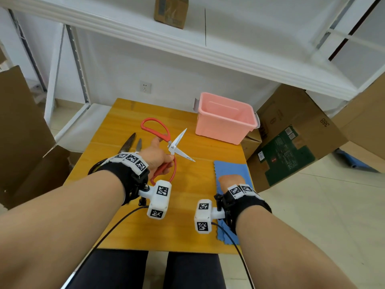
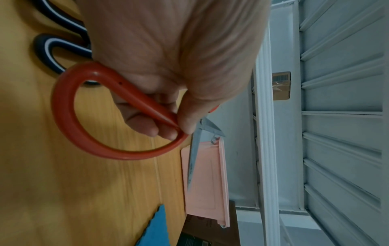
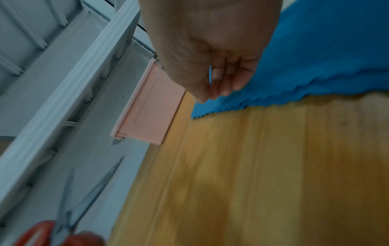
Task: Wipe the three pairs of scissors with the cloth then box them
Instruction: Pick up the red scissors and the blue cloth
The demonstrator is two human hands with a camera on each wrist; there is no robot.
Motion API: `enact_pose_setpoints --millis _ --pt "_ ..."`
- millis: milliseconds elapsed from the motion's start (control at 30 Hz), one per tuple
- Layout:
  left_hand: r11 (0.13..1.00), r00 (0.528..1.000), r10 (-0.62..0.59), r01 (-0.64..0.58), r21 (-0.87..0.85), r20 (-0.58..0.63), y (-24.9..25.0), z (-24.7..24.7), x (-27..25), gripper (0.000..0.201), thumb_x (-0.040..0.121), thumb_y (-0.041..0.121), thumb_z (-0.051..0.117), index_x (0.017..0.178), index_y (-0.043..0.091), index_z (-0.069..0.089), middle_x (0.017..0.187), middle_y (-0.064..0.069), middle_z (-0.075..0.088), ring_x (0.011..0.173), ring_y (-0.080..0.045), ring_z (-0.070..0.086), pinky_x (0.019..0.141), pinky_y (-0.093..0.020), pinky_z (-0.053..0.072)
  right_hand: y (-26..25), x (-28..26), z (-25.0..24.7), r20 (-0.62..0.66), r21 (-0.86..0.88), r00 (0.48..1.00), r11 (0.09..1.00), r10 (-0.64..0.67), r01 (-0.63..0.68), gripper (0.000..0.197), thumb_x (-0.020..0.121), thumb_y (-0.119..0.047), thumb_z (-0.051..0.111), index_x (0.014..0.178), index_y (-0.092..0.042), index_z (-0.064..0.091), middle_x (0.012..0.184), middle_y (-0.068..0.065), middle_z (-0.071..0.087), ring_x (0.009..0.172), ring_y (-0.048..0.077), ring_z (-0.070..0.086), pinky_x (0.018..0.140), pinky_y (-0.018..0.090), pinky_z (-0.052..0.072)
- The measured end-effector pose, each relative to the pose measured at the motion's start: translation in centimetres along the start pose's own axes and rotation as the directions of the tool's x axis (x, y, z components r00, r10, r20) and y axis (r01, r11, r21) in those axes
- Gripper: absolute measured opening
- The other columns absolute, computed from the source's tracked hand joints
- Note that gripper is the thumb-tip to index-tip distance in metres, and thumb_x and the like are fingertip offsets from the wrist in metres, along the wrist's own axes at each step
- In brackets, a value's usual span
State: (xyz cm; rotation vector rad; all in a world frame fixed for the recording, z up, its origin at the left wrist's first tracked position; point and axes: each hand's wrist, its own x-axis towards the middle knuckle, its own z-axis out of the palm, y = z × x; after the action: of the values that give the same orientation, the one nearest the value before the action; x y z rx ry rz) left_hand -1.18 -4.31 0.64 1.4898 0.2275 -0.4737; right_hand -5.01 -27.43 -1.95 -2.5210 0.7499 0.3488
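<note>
The left hand (image 1: 155, 157) grips the red scissors (image 1: 166, 142) by the nearer handle loop, fingers curled through it and thumb pressed on the outside, as the left wrist view shows. The scissors are held above the tabletop (image 1: 129, 122), blades spread apart and pointing toward the right and far side. Just left of that hand, two more scissors (image 1: 130, 143) lie on the tabletop, their dark blades pointing away; the left wrist view shows their dark handles with a white stripe (image 2: 54, 45) beside the hand.

The right hand (image 1: 230, 180) is over the blue cloth (image 1: 229, 166), which lies flat at the tabletop's near right edge. In the right wrist view its fingers (image 3: 223, 78) hang loosely curled above the cloth, holding nothing; whether they touch it is unclear.

The pink box (image 1: 226, 118) stands open at the far right corner, well apart from both hands.
</note>
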Motion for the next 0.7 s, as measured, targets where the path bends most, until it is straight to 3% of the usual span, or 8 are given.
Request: enact_pose_setpoints --millis 100,167,233,333,400,467,567,700 --pt "1.0 1.0 -0.005 0.005 0.006 0.008 -0.2 0.1 0.2 0.064 0.097 -0.005 0.052 0.142 0.037 0.035 0.077 -0.01 0.06 0.064 -0.018 0.059 0.052 -0.03 0.05 1.4 0.5 0.1 0.07 -0.133 0.997 0.991 0.04 -0.031 0.026 0.1 -0.012 0.051 0.075 -0.013 0.049 0.069 0.0 0.039 0.082 0.027 0.054 0.074 0.029 0.041" --pt "1.0 1.0 -0.014 0.014 0.006 0.014 -0.3 0.2 0.4 0.063 0.097 -0.005 0.052 0.141 0.037 0.036 0.078 -0.01 0.06 0.064 -0.018 0.059 0.051 -0.03 0.049 2.0 0.8 0.3 0.11 0.02 0.991 0.996 0.08 -0.083 0.008 0.098 -0.016 0.054 0.099 -0.012 0.062 0.071 -0.003 0.041 0.076 0.019 0.055 0.068 0.021 0.043" --pt "1.0 1.0 -0.021 0.021 0.013 0.013 -0.3 0.3 0.5 0.063 0.097 -0.005 0.053 0.141 0.037 0.035 0.08 -0.011 0.06 0.065 -0.019 0.059 0.052 -0.03 0.048 2.5 1.3 0.3 0.084 0.022 0.995 0.998 0.05 -0.052 0.015 0.094 -0.02 0.062 0.108 -0.015 0.062 0.077 -0.004 0.05 0.068 0.011 0.052 0.059 0.017 0.043" --pt "1.0 1.0 -0.024 0.024 0.016 0.003 -0.2 0.3 0.7 0.065 0.097 -0.005 0.052 0.142 0.038 0.034 0.08 -0.011 0.06 0.066 -0.019 0.059 0.051 -0.03 0.048 2.3 1.9 0.4 0.182 0.071 0.983 0.996 0.031 -0.045 0.015 0.089 -0.026 0.069 0.093 -0.015 0.06 0.101 0.009 0.07 0.087 0.024 0.068 0.079 0.031 0.059" --pt "1.0 1.0 -0.025 0.025 0.013 0.002 -0.1 0.2 0.6 0.065 0.097 -0.004 0.053 0.142 0.038 0.034 0.079 -0.01 0.061 0.066 -0.019 0.059 0.051 -0.03 0.049 1.9 1.7 0.5 0.126 0.02 0.992 1.0 -0.002 -0.001 0.023 0.092 -0.029 0.065 0.076 -0.015 0.055 0.08 0.008 0.066 0.068 0.022 0.059 0.064 0.031 0.054" --pt "1.0 1.0 -0.026 0.026 0.015 0.008 0.0 0.0 0.6 0.064 0.097 -0.004 0.053 0.141 0.039 0.034 0.079 -0.01 0.061 0.066 -0.018 0.059 0.052 -0.03 0.049 1.4 1.5 1.0 0.036 -0.045 0.997 0.997 -0.062 0.063 0.032 0.095 -0.027 0.06 0.068 -0.017 0.047 0.064 0.004 0.048 0.057 0.02 0.044 0.053 0.027 0.038" --pt "0.999 0.999 -0.029 0.029 0.02 0.015 -0.1 -0.2 0.7 0.064 0.097 -0.003 0.053 0.141 0.04 0.034 0.081 -0.01 0.061 0.066 -0.018 0.059 0.054 -0.03 0.049 0.6 0.7 2.2 0.059 0.028 0.984 0.985 -0.17 0.169 0.016 0.094 -0.032 0.066 0.088 -0.021 0.057 0.076 -0.002 0.058 0.07 0.018 0.056 0.063 0.027 0.044" --pt "0.999 0.999 -0.029 0.028 0.025 0.02 -0.1 -0.4 0.7 0.064 0.097 -0.003 0.054 0.139 0.041 0.035 0.081 -0.01 0.06 0.068 -0.019 0.059 0.054 -0.031 0.049 -1.0 0.9 2.9 0.059 0.012 0.981 0.983 -0.184 0.184 0.029 0.091 -0.036 0.071 0.105 -0.018 0.053 0.092 0.002 0.063 0.079 0.019 0.058 0.062 0.028 0.043"
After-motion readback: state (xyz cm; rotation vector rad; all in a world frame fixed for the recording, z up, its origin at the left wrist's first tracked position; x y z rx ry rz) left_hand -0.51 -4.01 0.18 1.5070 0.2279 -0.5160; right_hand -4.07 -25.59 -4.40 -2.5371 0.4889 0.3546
